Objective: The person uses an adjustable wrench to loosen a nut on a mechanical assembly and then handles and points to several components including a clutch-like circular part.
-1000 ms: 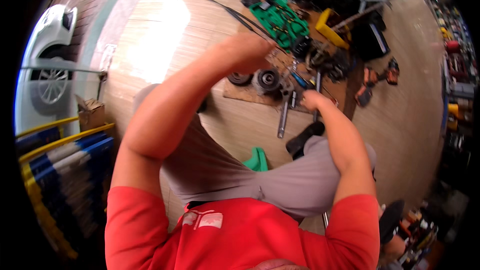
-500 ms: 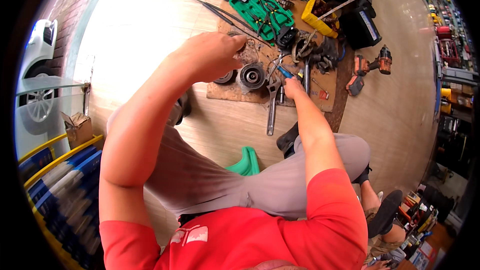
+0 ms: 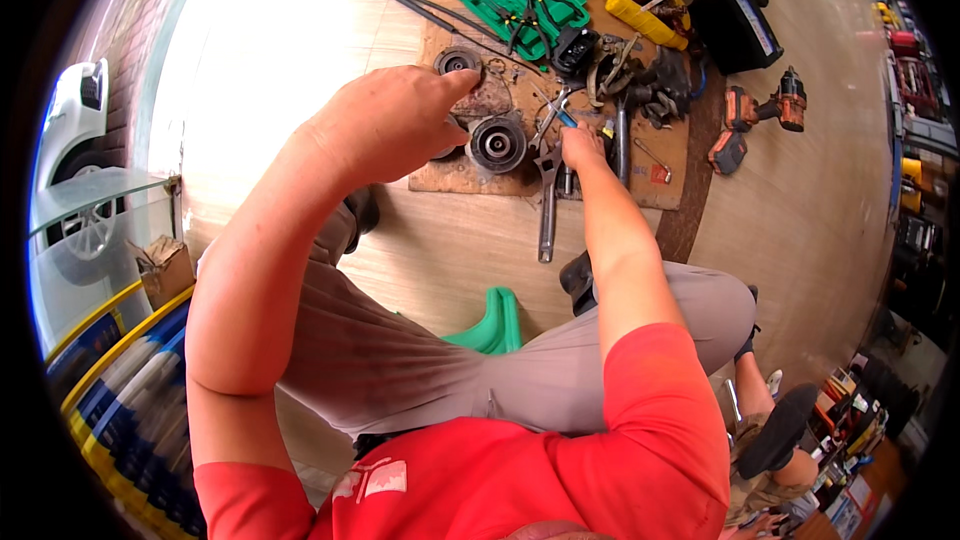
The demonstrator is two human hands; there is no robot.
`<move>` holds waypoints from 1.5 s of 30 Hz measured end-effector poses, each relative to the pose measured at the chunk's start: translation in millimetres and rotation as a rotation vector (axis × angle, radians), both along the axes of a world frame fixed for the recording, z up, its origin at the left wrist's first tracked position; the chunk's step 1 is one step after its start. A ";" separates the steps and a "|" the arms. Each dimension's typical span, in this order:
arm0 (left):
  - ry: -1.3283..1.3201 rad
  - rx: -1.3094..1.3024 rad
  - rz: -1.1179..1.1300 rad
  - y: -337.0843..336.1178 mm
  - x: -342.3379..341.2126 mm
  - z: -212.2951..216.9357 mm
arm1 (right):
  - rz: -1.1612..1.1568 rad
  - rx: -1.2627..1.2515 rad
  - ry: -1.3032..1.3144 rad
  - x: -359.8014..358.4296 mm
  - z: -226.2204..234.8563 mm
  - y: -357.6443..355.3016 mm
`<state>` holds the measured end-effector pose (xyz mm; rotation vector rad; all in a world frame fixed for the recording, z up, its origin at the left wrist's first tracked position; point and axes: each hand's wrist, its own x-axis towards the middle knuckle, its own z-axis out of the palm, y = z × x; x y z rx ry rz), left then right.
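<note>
My left hand (image 3: 405, 120) hovers over the left side of a brown cardboard sheet (image 3: 455, 180), thumb and forefinger spread apart and nothing between them. Its forefinger is near a dark round pulley-like part (image 3: 458, 61). A second round grooved part (image 3: 498, 144) lies beside the thumb, and another is partly covered by the hand. My right hand (image 3: 581, 146) is closed around a tool with a blue handle (image 3: 567, 120); its kind is hard to make out. Just left of that hand lies a large adjustable wrench (image 3: 547, 205), its handle reaching past the cardboard.
Beyond are a green tool case (image 3: 490, 0) with pliers, a yellow container (image 3: 630, 5) and greasy metal parts (image 3: 655, 85). An orange-black cordless drill (image 3: 765, 110) lies on the floor at right. A green plastic piece (image 3: 490, 325) is between my legs. Another person's leg shows lower right.
The view has shifted slightly. My left hand has drawn left, uncovering the far round part. My right hand has moved a little farther forward, covering more of the blue handle.
</note>
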<state>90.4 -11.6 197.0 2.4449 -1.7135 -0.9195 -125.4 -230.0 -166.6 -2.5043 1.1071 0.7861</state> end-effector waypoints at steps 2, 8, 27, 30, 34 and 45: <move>-0.036 -0.122 -0.021 1.8 -1.0 -1.8 | -0.041 0.000 -0.113 -4.3 1.5 0.9; -0.044 -0.107 -0.097 5.9 -4.2 -3.3 | -0.244 0.018 -0.583 -12.6 32.2 13.3; 0.182 -0.574 -0.143 24.0 -34.1 18.4 | -0.225 1.126 -1.193 11.0 361.2 109.2; 0.118 -0.581 -0.085 26.4 -34.6 20.8 | -0.282 1.218 -1.260 1.6 338.4 71.8; 0.189 -0.684 0.036 28.8 -28.2 26.2 | -0.597 0.930 -1.251 -14.1 251.9 -4.9; 0.042 -0.632 0.298 15.3 -21.8 24.6 | -0.782 -0.190 -0.149 -122.0 -20.7 -2.2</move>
